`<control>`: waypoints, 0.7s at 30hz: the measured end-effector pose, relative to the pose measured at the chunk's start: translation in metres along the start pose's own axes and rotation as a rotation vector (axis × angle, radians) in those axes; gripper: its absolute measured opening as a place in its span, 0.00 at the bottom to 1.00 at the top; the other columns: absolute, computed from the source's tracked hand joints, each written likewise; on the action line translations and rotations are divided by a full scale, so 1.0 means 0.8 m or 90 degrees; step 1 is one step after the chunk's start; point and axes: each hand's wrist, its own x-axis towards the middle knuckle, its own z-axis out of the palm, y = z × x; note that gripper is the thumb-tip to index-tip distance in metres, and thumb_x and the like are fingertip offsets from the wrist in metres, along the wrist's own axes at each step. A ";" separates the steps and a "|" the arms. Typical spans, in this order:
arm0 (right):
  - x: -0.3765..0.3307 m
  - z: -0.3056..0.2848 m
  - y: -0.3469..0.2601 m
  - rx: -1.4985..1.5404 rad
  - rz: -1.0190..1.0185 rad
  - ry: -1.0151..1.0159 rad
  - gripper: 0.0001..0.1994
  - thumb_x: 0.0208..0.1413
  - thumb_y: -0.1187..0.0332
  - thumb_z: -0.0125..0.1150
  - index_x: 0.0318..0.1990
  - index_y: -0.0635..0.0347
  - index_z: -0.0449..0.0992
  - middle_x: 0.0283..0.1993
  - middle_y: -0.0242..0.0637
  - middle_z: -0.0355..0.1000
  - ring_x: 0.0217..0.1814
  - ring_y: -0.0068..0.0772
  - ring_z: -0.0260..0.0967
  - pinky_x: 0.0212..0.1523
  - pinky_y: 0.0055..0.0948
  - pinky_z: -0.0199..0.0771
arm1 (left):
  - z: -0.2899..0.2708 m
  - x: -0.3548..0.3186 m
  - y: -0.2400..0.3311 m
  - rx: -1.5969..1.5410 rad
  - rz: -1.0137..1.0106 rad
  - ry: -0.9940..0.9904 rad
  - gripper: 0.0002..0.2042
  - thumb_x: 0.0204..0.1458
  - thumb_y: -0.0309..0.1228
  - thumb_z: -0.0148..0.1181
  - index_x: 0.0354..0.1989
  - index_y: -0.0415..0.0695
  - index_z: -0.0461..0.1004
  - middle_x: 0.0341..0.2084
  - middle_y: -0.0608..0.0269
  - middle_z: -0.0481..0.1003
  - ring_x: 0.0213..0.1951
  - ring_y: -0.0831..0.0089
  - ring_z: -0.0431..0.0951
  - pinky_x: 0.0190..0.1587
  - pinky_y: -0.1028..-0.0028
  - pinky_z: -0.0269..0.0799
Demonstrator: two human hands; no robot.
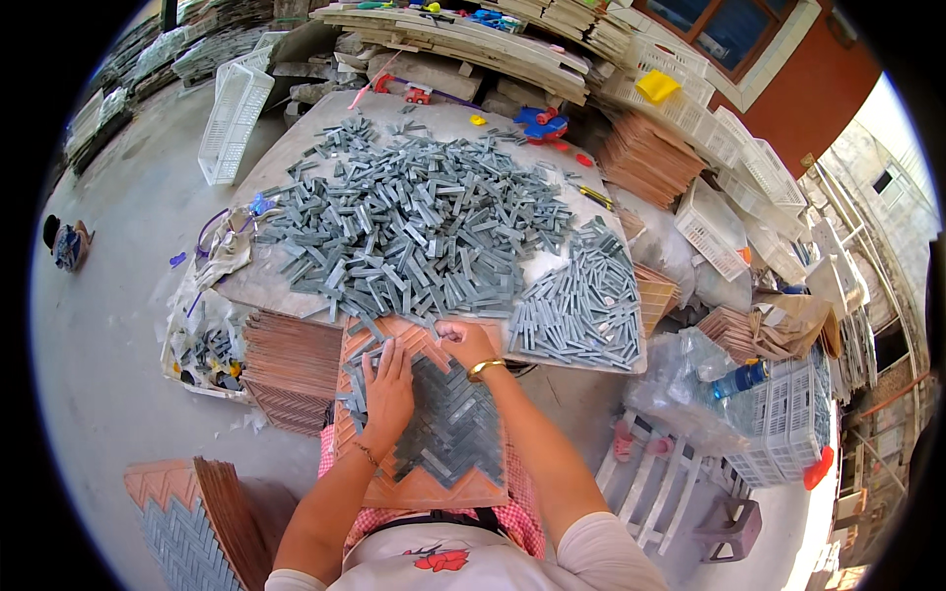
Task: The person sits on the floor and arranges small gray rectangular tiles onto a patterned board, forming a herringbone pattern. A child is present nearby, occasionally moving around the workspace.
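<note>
An orange herringbone mould tray rests in front of me, its far end at the worktable's near edge. Grey stone strips fill much of its middle in a zigzag pattern. My left hand lies on the tray's left part with fingers stretched out, over some strips. At the tray's far right corner, my right hand has its fingers curled together; what they hold, if anything, is hidden. Just beyond both hands, a large heap of loose grey strips covers the table.
Thinner strips lie at the table's right. Stacked orange trays stand left of my tray, with a filled tray stack lower left. A white crate leans beyond the table; a plastic stool and slatted pallet are at right.
</note>
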 end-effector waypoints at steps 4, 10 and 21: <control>-0.028 -0.027 -0.007 0.218 0.154 -0.104 0.13 0.51 0.71 0.59 0.45 0.64 0.75 0.31 0.27 0.73 0.31 0.16 0.68 0.29 0.19 0.68 | 0.021 -0.001 -0.006 0.006 0.013 -0.024 0.19 0.50 0.27 0.49 0.52 0.34 0.68 0.56 0.58 0.64 0.64 0.66 0.54 0.65 0.50 0.37; -0.030 -0.030 -0.001 0.120 0.070 -0.127 0.16 0.52 0.69 0.58 0.49 0.64 0.72 0.31 0.31 0.73 0.30 0.21 0.68 0.29 0.23 0.68 | 0.009 0.028 -0.016 -0.018 -0.023 -0.009 0.04 0.43 0.30 0.58 0.28 0.45 0.74 0.31 0.66 0.72 0.44 0.68 0.67 0.57 0.55 0.51; -0.033 0.025 -0.029 -0.442 -0.105 -0.056 0.13 0.44 0.70 0.64 0.38 0.58 0.71 0.37 0.45 0.70 0.41 0.50 0.69 0.39 0.42 0.70 | 0.018 0.032 -0.016 -0.040 0.026 0.061 0.05 0.43 0.28 0.59 0.29 0.45 0.72 0.29 0.66 0.70 0.43 0.67 0.68 0.58 0.54 0.51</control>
